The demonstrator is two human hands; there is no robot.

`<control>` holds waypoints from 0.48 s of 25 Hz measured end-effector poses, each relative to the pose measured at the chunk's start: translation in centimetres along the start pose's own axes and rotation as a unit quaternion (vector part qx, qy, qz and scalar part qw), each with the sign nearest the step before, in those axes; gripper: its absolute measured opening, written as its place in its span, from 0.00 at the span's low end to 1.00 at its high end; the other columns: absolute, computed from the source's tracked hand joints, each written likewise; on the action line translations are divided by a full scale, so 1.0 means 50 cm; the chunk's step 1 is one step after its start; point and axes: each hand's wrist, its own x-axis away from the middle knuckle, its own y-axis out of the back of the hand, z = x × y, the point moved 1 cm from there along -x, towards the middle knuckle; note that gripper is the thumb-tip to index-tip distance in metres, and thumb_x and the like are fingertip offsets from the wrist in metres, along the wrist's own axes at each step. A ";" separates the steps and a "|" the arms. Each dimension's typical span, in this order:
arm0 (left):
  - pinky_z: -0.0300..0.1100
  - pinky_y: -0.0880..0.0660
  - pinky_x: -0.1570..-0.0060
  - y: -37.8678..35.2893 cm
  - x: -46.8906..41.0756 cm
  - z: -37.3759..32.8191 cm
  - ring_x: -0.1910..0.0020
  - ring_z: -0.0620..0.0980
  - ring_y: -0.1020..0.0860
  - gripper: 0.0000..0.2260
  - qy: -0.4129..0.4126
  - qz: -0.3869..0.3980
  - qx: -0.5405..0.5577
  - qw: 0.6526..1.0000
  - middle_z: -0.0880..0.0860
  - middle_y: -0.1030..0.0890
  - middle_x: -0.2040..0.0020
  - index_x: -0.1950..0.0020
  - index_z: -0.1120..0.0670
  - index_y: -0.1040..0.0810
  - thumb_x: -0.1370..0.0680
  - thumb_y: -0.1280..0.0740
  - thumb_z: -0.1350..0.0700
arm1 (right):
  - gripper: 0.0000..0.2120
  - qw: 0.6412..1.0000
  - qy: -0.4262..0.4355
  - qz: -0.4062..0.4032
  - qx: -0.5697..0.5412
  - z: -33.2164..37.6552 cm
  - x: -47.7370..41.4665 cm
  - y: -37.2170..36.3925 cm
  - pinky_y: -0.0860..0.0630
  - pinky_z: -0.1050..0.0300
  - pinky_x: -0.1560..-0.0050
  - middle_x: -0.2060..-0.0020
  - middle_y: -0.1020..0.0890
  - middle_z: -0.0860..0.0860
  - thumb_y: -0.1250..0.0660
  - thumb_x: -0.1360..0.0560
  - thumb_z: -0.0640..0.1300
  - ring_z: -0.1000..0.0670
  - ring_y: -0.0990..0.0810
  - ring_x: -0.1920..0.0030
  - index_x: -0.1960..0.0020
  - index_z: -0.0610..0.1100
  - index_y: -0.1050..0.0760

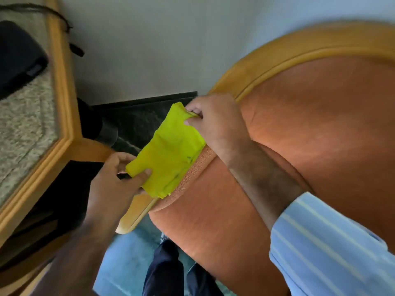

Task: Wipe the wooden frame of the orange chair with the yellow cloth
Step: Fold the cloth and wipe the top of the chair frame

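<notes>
Along the near edge of the chair's arm, seen from the head camera, the yellow cloth lies draped over the wooden frame, stretched between two hands. The left hand has its fingers clamped on the cloth's lower corner, thumb on top and the rest beneath, just above where the bare front tip of the wooden arm curls out past the fabric. The right hand pinches the cloth's upper corner between closed fingers, close to where the arm meets the curved wooden rail that runs around the back of the orange chair. The cloth touches the arm's outer edge and overlaps the orange piping beside it. The picture is blurred by motion, so whether the wood already looks cleaner anywhere cannot be told. As a judgement, the work is in hand on the arm: the cloth is set on one stretch of the frame, while the arm's front tip and the long curved top rail lie uncovered and seem left to do. A wood-edged counter stands well apart at the left, and takes no part.
</notes>
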 end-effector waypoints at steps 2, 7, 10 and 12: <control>0.46 0.16 0.59 -0.014 -0.008 0.011 0.62 0.47 0.14 0.13 -0.012 0.007 -0.145 0.989 0.43 0.15 0.54 0.50 0.40 0.24 0.27 0.21 0.51 | 0.11 0.996 0.006 0.059 0.073 -0.020 -0.008 -0.025 0.24 0.47 0.48 0.50 0.14 0.45 0.26 0.24 0.48 0.44 0.18 0.47 0.47 0.41 0.17; 0.58 0.37 0.20 -0.055 -0.023 0.017 0.18 0.58 0.37 0.30 -0.376 -0.005 -0.361 0.853 0.58 0.35 0.18 0.20 0.57 0.34 0.21 0.31 0.51 | 0.29 0.967 0.095 -0.148 0.187 -0.051 0.013 -0.023 0.33 0.37 0.25 0.32 0.21 0.41 0.31 0.24 0.60 0.38 0.29 0.25 0.31 0.41 0.24; 0.63 0.45 0.17 -0.132 -0.068 -0.014 0.14 0.56 0.50 0.34 -0.432 0.056 -0.455 0.777 0.54 0.48 0.14 0.15 0.57 0.46 0.16 0.41 0.41 | 0.33 0.953 0.071 -0.150 0.252 -0.106 -0.044 0.023 0.46 0.34 0.19 0.20 0.33 0.44 0.48 0.17 0.63 0.41 0.43 0.17 0.22 0.41 0.35; 0.62 0.44 0.18 -0.186 -0.105 -0.044 0.14 0.57 0.50 0.35 -0.420 0.067 -0.473 0.772 0.57 0.48 0.14 0.15 0.59 0.48 0.15 0.43 0.40 | 0.33 0.944 0.072 -0.122 0.298 -0.139 -0.075 0.047 0.49 0.35 0.18 0.18 0.37 0.45 0.54 0.15 0.63 0.43 0.46 0.16 0.20 0.41 0.39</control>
